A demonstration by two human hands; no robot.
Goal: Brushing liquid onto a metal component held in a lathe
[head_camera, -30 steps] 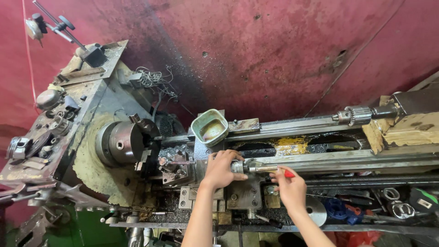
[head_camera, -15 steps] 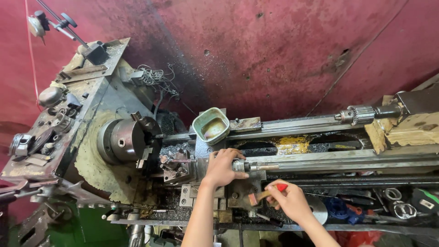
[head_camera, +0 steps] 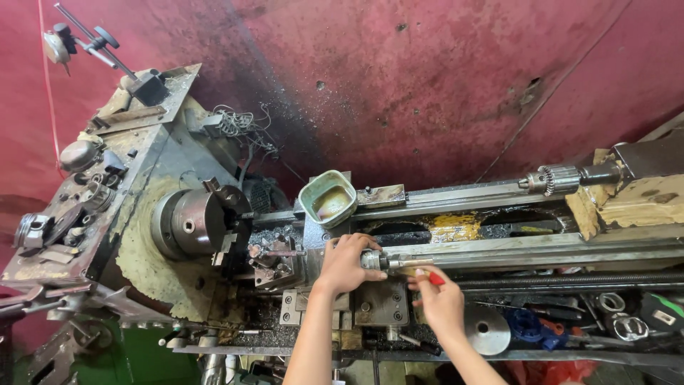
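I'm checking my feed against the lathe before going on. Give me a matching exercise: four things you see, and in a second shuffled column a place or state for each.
Things:
1. left hand
2. right hand
3. green cup
4. chuck

Places or states:
A. on the carriage near the wall, brownish liquid inside
B. pinching a red-handled tool
C. at the left of the lathe, nothing in its jaws
D. wrapped around a shiny round handle

Pairs: 1-D, 2-B, 3-A, 4-C
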